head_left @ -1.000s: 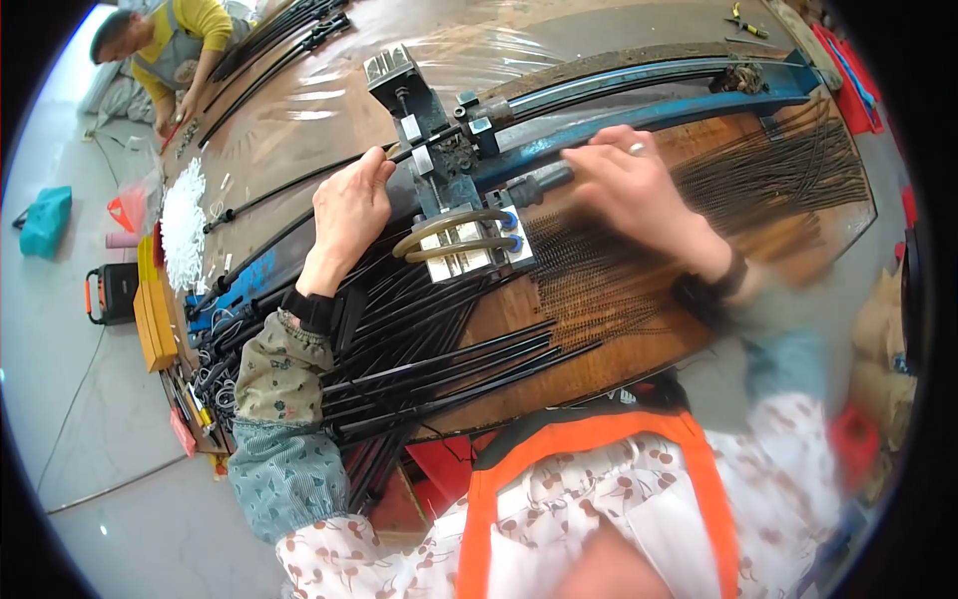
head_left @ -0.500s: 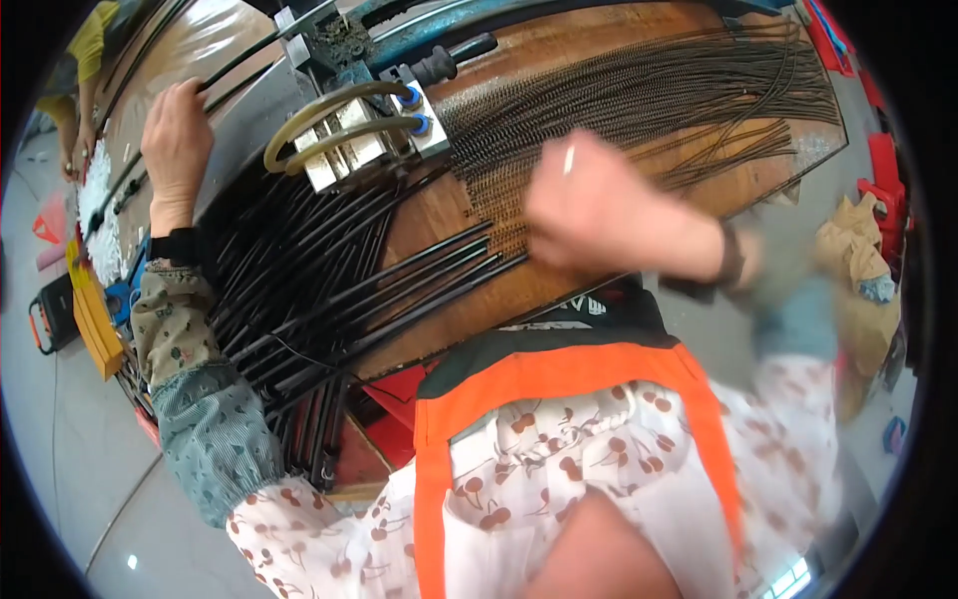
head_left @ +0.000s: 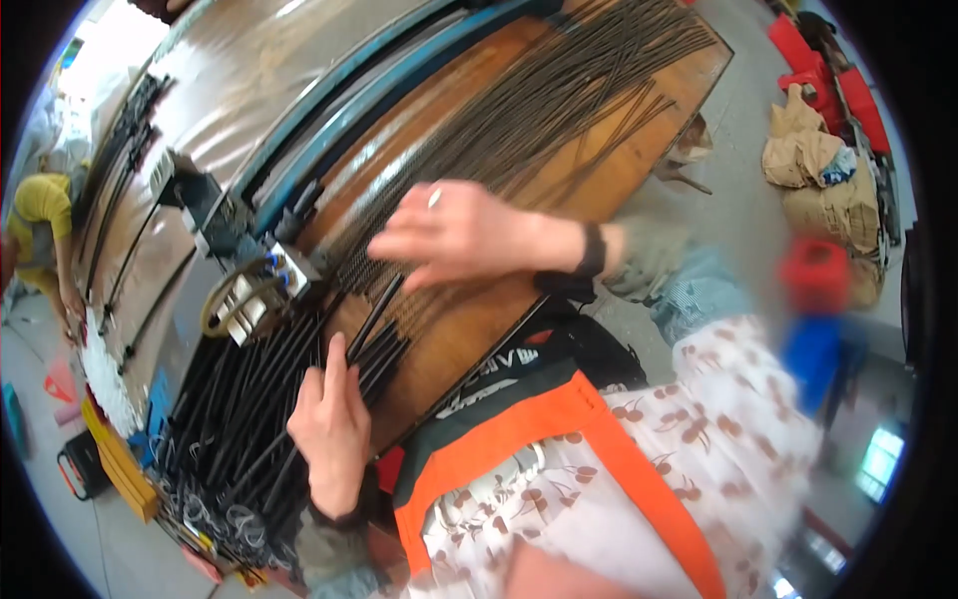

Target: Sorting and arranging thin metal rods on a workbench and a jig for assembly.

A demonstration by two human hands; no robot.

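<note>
My left hand has its fingers around a slim black tube, which slants up to the right from the fingertips. Just past that tube's upper end is my right hand, its fingers stretched to the left and the thumb apart; nothing shows between them, though they are slightly blurred. Beneath and beyond it lie many long thin coil springs side by side on the wooden tabletop. More black tubes are heaped left of my left hand.
A small machine clamp block with tan hoses stands beyond the tubes, near a long blue rail. At the far left a person in yellow reaches toward a white heap. Brown paper sacks lie on the right.
The view has turned and shifted. My left hand has come from the machine's far side back to the tubes and now holds one. My right hand has unfolded from a closed shape.
</note>
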